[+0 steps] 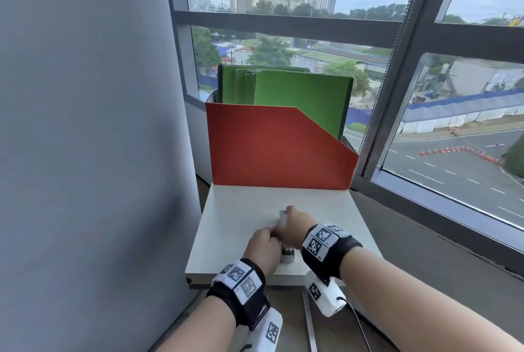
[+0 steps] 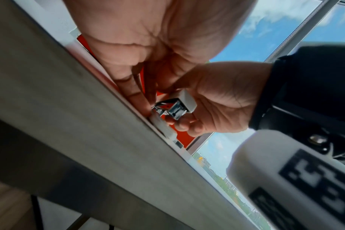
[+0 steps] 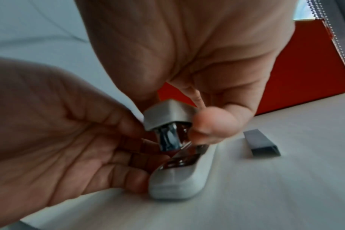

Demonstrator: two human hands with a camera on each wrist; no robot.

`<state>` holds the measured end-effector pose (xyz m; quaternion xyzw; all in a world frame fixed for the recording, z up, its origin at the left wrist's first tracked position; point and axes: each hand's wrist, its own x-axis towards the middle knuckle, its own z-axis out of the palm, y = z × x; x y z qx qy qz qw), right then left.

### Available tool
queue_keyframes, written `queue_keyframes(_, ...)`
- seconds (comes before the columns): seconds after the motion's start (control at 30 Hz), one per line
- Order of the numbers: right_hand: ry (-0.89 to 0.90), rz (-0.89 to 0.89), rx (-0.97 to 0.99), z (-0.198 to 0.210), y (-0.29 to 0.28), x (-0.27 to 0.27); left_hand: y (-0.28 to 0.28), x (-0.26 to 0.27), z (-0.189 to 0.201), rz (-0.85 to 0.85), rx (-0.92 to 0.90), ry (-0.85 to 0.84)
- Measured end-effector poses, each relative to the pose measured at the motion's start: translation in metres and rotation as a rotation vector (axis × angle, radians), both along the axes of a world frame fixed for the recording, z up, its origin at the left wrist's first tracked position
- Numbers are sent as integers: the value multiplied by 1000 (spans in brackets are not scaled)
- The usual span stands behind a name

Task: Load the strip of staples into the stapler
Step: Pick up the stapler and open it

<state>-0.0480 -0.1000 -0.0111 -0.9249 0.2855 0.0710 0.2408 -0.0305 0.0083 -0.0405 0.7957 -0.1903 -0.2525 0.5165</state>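
Observation:
A white stapler (image 3: pixel 179 179) rests with its base on the white table (image 1: pixel 241 209). Its top cover (image 3: pixel 167 115) is swung up, and the shiny metal magazine (image 3: pixel 168 140) shows beneath it. My right hand (image 3: pixel 197 124) pinches the raised cover between thumb and fingers. My left hand (image 3: pixel 136 149) curls its fingers against the left side of the stapler and steadies it. In the head view both hands (image 1: pixel 268 234) (image 1: pixel 286 218) meet over the stapler (image 1: pixel 287 256). A grey strip of staples (image 3: pixel 262 144) lies loose on the table just right of the stapler, untouched.
A red file box (image 1: pixel 272 147) with green folders (image 1: pixel 297 96) stands at the back of the small table. A grey wall panel (image 1: pixel 85 124) is close on the left. A window (image 1: pixel 425 96) and its bead chain (image 1: pixel 377 113) lie to the right.

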Motion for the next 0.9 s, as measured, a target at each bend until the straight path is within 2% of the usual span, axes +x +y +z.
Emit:
queue_keyframes(0.13, 13, 56, -19, 0, 3, -8, 0, -1, -2, 5, 19, 15)
queue_keyframes(0.3, -141, 43, 129, 21, 6, -25, 4, 1, 2, 97, -19, 49)
queue_keyframes(0.37, -201, 78, 201, 30, 12, -36, 6, 0, 3, 95, -74, 80)
queue_keyframes(0.43, -223, 133, 224, 39, 20, -46, 9, -2, 4, 71, -207, 191)
queue_keyframes(0.57, -207, 233, 138, 51, 30, -58, 13, -17, 13, 112, -386, 365)
queue_keyframes(0.9, -53, 237, -17, 59, 19, -63, -10, -44, 15, 134, -501, 431)
